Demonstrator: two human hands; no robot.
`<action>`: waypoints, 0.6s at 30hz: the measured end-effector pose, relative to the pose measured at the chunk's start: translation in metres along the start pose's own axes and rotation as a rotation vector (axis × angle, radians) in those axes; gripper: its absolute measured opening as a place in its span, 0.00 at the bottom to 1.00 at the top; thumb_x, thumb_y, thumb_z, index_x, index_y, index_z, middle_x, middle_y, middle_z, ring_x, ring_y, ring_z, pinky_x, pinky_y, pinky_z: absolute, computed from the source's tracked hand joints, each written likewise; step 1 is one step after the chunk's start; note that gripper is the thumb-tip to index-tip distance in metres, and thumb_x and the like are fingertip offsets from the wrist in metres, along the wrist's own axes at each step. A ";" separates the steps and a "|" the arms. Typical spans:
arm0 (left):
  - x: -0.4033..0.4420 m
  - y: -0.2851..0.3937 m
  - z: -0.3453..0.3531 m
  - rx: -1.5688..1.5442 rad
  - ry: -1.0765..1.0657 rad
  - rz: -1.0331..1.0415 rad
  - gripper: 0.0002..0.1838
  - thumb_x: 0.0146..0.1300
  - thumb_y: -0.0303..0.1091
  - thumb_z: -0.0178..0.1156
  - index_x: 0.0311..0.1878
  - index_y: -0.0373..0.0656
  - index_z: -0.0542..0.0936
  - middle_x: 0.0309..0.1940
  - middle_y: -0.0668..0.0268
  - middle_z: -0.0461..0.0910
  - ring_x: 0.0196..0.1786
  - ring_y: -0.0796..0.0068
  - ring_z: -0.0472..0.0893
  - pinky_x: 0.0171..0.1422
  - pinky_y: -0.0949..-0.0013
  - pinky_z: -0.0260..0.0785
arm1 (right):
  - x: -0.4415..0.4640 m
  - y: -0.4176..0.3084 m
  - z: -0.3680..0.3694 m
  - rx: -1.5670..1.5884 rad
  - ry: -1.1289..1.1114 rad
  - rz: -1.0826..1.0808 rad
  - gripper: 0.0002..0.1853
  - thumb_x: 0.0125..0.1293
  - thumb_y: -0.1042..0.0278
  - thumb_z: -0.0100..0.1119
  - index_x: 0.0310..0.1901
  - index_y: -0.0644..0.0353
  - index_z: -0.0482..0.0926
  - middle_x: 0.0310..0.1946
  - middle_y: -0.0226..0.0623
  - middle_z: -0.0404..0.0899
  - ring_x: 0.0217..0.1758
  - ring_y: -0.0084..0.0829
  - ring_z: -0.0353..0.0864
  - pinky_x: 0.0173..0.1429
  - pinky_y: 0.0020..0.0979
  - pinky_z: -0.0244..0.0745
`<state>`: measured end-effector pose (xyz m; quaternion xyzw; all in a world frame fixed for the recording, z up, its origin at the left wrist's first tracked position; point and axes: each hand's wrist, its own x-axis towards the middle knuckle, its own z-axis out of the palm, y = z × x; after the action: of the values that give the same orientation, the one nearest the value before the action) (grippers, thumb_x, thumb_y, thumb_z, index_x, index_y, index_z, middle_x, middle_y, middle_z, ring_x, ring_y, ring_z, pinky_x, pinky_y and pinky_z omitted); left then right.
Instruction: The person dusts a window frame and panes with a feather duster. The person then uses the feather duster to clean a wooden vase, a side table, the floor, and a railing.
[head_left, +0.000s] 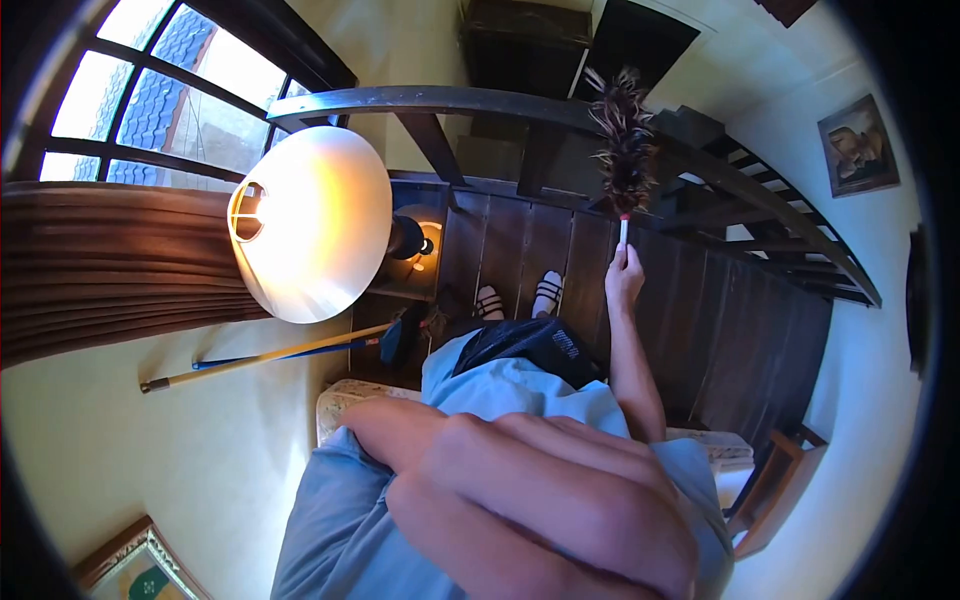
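My right hand (624, 281) is closed around the white handle of a feather duster (627, 150). Its dark brown feathers point up and away from me, in front of the dark wooden railing (440, 99). The duster's head overlaps the rail in this view; whether they touch I cannot tell. Bare skin of a bent limb (540, 480) crosses the bottom of the view over light blue clothing. No fingers of my left hand show. A black cloth or bag (530, 348) with white lettering lies at my waist, above my sandalled feet (547, 291).
On the left a lit lamp with a cream shade (335, 220) stands by the window (185, 95) and brown curtain (120, 270). Two long-handled tools (270, 355) lean below it. Framed pictures hang on the walls, one at right (859, 146). Dark planks (690, 310) form the floor.
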<state>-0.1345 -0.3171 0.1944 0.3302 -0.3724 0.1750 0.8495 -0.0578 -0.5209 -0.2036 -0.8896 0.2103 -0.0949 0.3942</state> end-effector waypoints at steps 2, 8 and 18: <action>0.000 0.009 -0.033 0.129 -0.141 -0.016 0.03 0.69 0.23 0.58 0.39 0.35 0.80 0.36 0.54 0.81 0.30 0.64 0.82 0.37 0.66 0.79 | -0.008 -0.004 0.006 -0.002 -0.085 -0.034 0.18 0.75 0.56 0.56 0.52 0.63 0.83 0.36 0.54 0.85 0.41 0.52 0.86 0.44 0.43 0.79; -0.044 0.033 -0.100 0.916 0.184 -0.321 0.02 0.71 0.22 0.55 0.42 0.35 0.77 0.40 0.56 0.80 0.39 0.67 0.83 0.48 0.64 0.78 | -0.001 0.003 0.034 0.044 0.065 -0.009 0.15 0.75 0.57 0.56 0.48 0.60 0.83 0.34 0.52 0.84 0.38 0.51 0.86 0.40 0.44 0.77; -0.126 0.074 -0.236 1.843 0.518 -0.433 0.09 0.68 0.26 0.61 0.50 0.40 0.83 0.51 0.60 0.83 0.56 0.62 0.81 0.57 0.61 0.72 | -0.015 -0.010 0.057 0.052 0.150 0.214 0.18 0.74 0.55 0.57 0.51 0.63 0.83 0.39 0.59 0.85 0.45 0.58 0.85 0.48 0.51 0.80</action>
<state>-0.1357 -0.1069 0.0124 0.8764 0.1766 0.3047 0.3284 -0.0497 -0.4709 -0.2345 -0.8419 0.3303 -0.1242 0.4082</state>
